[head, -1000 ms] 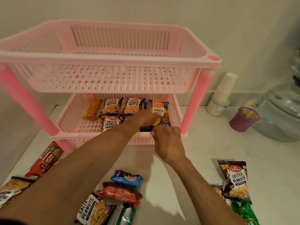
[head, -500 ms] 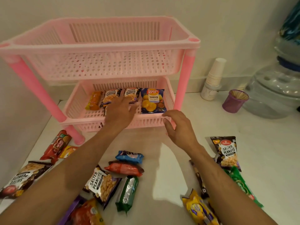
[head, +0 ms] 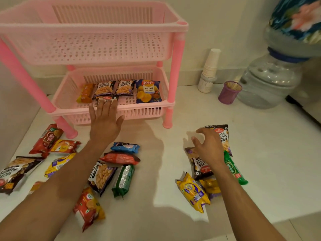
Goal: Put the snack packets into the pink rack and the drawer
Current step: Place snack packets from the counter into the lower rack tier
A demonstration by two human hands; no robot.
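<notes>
**Two bare hands above loose snack packets in front of a two-tier pink rack**

The left hand [head: 104, 124], centre-left of the frame, is spread flat with straight fingers and grasps nothing; its fingertips overlap the front rim of the pink rack [head: 111, 111] and cover most of a peanut packet [head: 106, 98] lying behind that rim. The right hand [head: 207, 145], centre-right, hovers with loosely curled fingers and holds nothing; it hides part of a salted peanuts packet [head: 221, 136] and the top of a second peanuts packet [head: 201, 166] under the wrist.

The lower tier holds five packets: an orange packet [head: 85, 93], two salted peanuts packets side by side [head: 104, 88] [head: 125, 87], the half-hidden one in front, and a blue chips packet [head: 148, 91] at the right end. No packets show in the upper tier [head: 86, 47].

On the desk [head: 269, 153], five packets lie round the right forearm, including a green packet [head: 234, 168] and a yellow biscuit packet [head: 192, 192]; the fifth, yellow, is mostly covered. Below the left hand sit a blue packet [head: 125, 147], a red packet [head: 119, 158], a peanuts packet [head: 101, 176], a green-and-silver packet [head: 123, 180] and a red-and-yellow packet [head: 88, 207]. Further packets at lower left are blurred or cut by the frame edge. No drawer is in view.

At upper right stand one stack of paper cups [head: 211, 64], one purple holder of small sticks [head: 229, 92] and a water jar [head: 271, 79], its top cut off.
</notes>
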